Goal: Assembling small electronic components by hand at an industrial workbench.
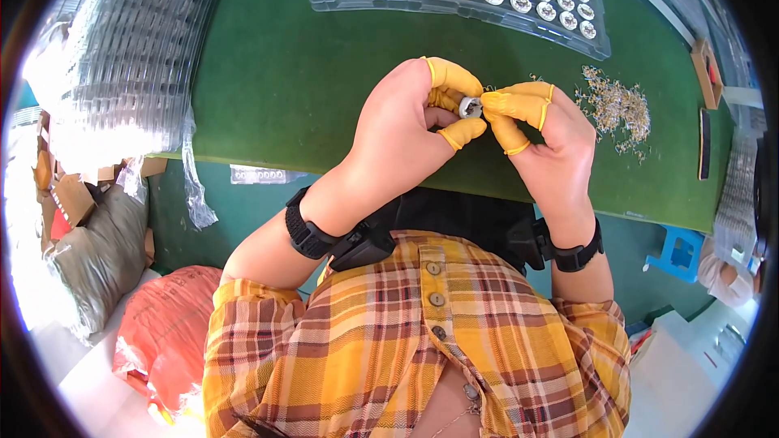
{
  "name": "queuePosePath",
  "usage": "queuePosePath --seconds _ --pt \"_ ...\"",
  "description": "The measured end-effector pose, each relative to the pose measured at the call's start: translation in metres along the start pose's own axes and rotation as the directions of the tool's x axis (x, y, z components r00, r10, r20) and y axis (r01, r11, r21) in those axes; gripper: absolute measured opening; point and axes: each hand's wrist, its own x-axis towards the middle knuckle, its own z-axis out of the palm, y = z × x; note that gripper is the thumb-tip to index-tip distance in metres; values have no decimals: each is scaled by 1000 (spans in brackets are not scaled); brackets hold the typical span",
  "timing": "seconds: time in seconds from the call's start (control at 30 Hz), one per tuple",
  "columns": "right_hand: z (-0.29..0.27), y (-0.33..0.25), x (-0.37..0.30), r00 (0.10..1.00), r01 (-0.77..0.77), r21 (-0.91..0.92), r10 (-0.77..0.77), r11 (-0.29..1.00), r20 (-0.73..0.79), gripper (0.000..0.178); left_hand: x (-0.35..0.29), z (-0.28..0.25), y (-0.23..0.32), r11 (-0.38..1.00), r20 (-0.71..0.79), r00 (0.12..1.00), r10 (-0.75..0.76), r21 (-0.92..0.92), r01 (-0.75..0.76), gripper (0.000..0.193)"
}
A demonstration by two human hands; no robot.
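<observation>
Between thumb and fingers, my left hand [406,113] grips a small round white part [470,108] with a dark middle. My right hand [540,118] meets it from the right, thumb and fingertips pinched together at the part's edge; whatever is in that pinch is too small to make out. Yellow finger cots cover fingertips on both hands. To the right of my right hand lies a loose pile of tiny wire-legged components [617,109]. Beyond my hands, a clear plastic tray [454,2] carries rows of similar round white parts with dark centres.
Tall stacked clear trays [138,57] stand at the left of the green table [268,73]. On the right edge are a small cardboard box [707,73] and a black strip [703,144]. Below sit a blue stool [677,251], a red sack [166,324] and a grey sack [101,247].
</observation>
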Motion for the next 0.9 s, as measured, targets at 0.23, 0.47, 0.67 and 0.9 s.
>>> queuePosePath --seconds 0.23,0.47,0.67,0.9 --pt "2 0 -2 1000 26 11 -26 1000 -6 20 -3 -1 -3 1000 -15 1000 -17 -25 16 39" --pt "-4 2 2 995 -69 86 62 994 80 20 1 2 0 998 23 998 50 38 -51 42" --pt "-14 -4 12 962 -258 152 240 954 129 17 1 -6 13 917 96 973 210 326 -231 49" --pt "-24 10 61 908 -250 43 219 967 357 11 19 -12 20 969 10 988 154 193 -153 72"
